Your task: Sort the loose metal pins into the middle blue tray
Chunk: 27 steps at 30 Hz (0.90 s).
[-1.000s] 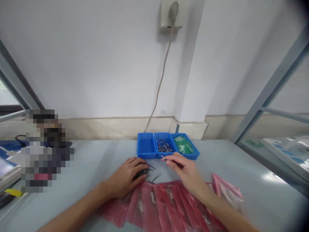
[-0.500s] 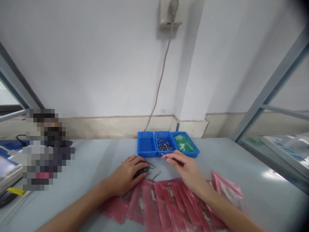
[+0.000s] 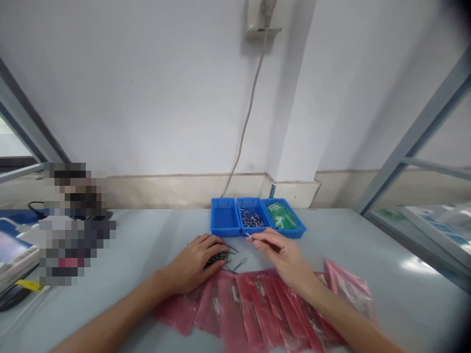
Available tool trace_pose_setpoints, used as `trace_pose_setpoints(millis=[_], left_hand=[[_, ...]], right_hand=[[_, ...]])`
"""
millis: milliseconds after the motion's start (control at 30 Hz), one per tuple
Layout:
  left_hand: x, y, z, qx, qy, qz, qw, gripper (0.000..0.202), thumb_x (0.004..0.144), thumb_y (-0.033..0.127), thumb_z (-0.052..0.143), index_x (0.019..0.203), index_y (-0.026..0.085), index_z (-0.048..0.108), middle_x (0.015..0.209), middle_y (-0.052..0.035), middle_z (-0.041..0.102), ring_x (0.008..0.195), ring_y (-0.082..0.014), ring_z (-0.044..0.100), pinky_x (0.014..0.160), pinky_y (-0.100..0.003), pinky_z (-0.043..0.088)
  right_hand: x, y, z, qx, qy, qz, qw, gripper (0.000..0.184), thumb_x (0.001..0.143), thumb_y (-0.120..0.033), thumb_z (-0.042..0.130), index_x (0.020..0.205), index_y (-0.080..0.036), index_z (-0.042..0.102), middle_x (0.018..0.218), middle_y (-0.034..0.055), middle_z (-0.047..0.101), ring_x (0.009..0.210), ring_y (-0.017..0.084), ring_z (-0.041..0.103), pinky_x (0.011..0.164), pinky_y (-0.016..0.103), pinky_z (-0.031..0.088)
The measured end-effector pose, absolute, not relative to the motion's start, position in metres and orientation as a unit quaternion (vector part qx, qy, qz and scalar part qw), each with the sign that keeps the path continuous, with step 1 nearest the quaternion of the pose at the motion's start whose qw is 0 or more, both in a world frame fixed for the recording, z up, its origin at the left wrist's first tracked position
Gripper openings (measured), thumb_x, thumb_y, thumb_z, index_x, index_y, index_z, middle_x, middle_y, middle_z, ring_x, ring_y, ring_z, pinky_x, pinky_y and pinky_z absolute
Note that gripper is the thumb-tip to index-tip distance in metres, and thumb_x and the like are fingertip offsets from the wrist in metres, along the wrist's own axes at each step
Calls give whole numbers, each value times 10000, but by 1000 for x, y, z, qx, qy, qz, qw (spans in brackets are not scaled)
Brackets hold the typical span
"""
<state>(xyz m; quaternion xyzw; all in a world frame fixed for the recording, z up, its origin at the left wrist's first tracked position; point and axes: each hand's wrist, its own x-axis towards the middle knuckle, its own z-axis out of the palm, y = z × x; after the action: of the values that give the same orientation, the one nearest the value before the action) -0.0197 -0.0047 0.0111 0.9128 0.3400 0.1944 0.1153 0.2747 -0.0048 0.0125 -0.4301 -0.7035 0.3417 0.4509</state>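
Note:
My left hand (image 3: 193,262) lies curled over a small heap of thin metal pins (image 3: 222,256) on the grey table, fingers bent down onto them. My right hand (image 3: 281,255) pinches one metal pin (image 3: 249,236) between thumb and fingertips, its tip pointing left, just in front of the blue trays. A row of three blue trays stands behind: the left tray (image 3: 224,229) looks bare, the middle tray (image 3: 243,207) holds several pins, the right tray (image 3: 298,226) holds green parts. Pink plastic bags (image 3: 257,306) lie fanned out under both wrists.
A blurred-out patch and dark items (image 3: 73,220) sit at the table's left edge, with a blue-and-white box (image 3: 14,255) beside them. A cable (image 3: 246,122) hangs from a wall socket down behind the trays. A metal frame post (image 3: 412,137) and shelf stand at right.
Hardly anything has moved: both hands keep their places and grips. The view has shifted slightly, so the trays and hands sit a little higher in the picture.

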Motion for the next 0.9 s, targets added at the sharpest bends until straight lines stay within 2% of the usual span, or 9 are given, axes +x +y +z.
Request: trace_pose_setpoints(millis=[900], left_hand=[[-20, -4, 11, 914, 342, 184, 118, 290, 1140, 333, 546, 1410, 277, 636, 1402, -69, 648, 1269, -268, 607, 1128, -470, 499]], right_hand=[[268, -10, 17, -427, -707, 359, 434, 287, 1049, -443, 655, 1106, -259, 868, 1023, 64, 738, 965, 248, 686, 884, 363, 512]])
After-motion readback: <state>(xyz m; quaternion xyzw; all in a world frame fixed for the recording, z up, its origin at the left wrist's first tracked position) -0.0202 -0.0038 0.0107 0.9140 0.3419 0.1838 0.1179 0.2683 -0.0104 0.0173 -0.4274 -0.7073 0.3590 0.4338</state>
